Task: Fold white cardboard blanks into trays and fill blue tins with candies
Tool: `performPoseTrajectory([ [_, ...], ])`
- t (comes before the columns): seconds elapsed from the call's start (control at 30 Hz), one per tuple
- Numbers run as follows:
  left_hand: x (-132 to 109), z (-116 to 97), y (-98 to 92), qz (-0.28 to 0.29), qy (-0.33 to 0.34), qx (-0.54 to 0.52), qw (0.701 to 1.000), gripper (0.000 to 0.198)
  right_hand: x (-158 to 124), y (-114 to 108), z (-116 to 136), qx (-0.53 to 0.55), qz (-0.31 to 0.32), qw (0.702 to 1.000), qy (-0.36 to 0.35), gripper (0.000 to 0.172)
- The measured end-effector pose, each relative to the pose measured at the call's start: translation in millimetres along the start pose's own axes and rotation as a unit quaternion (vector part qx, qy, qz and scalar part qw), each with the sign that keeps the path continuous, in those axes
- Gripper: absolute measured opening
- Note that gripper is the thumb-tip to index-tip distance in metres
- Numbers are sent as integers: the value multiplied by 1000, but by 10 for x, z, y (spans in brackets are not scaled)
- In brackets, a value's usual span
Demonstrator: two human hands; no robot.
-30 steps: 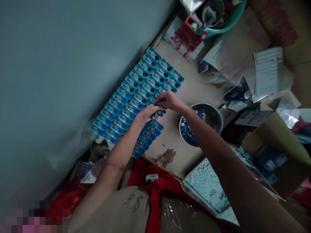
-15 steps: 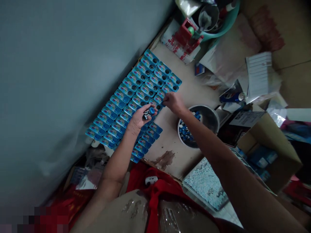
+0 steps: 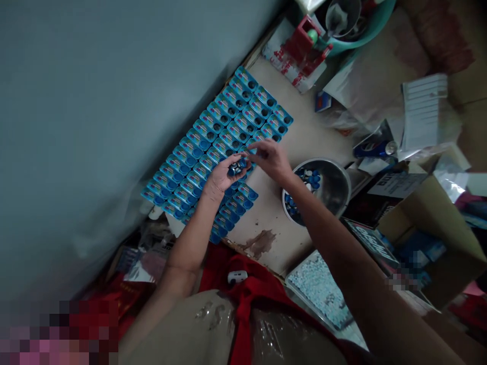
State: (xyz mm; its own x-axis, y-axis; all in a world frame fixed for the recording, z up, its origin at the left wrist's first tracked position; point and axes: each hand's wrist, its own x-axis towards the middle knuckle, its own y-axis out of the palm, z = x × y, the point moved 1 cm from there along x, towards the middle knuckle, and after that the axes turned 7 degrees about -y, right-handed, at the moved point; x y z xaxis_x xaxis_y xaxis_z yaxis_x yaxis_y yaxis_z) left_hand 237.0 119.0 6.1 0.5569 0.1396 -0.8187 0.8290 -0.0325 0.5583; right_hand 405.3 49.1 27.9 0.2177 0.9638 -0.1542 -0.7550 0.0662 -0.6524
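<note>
Rows of small blue packs (image 3: 213,147), each with a round hole, lie edge to edge on a worn table (image 3: 304,142) beside a grey wall. My left hand (image 3: 222,177) hovers over the packs, fingers cupped round several small blue-capped pieces (image 3: 236,165). My right hand (image 3: 268,157) is just to its right, thumb and fingers pinched together and touching those pieces. What the right fingers grip is too small to make out. A metal bowl (image 3: 335,185) with more blue-capped pieces sits to the right, under my right forearm.
A red holder (image 3: 302,43) and a teal basin (image 3: 353,30) stand at the far end. Papers, plastic bags and a cardboard box (image 3: 426,223) crowd the right side. A speckled tray (image 3: 319,289) and red cloth (image 3: 247,289) lie near my body.
My right hand went out to the packs half a second ago and has come back to my left hand. The left hand has stayed over the packs with the pieces in it.
</note>
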Motion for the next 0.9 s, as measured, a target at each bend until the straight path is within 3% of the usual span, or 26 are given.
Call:
performPoseTrajectory([
  [0.1,12,117,-33,-41,11,-6,999,11,-177,102,73,30,18,999,-20,20],
  [0.3,-6,360,-27,-33,-14,-12,999,9,-359,239,-15,53,-22,998,27,10],
  [0.5,-141,328,-155,0,-7,5,1000,12,-434,139,-251,127,-109,972,166,20],
  [0.6,-188,232,-215,23,0,2,1000,12,-291,123,-259,21,-82,984,158,16],
  [0.73,-180,107,-259,44,22,-10,999,15,-32,199,-135,-153,13,981,121,14],
  [0.9,-115,12,-337,56,24,-28,998,21,223,198,-158,-222,66,955,185,14],
])
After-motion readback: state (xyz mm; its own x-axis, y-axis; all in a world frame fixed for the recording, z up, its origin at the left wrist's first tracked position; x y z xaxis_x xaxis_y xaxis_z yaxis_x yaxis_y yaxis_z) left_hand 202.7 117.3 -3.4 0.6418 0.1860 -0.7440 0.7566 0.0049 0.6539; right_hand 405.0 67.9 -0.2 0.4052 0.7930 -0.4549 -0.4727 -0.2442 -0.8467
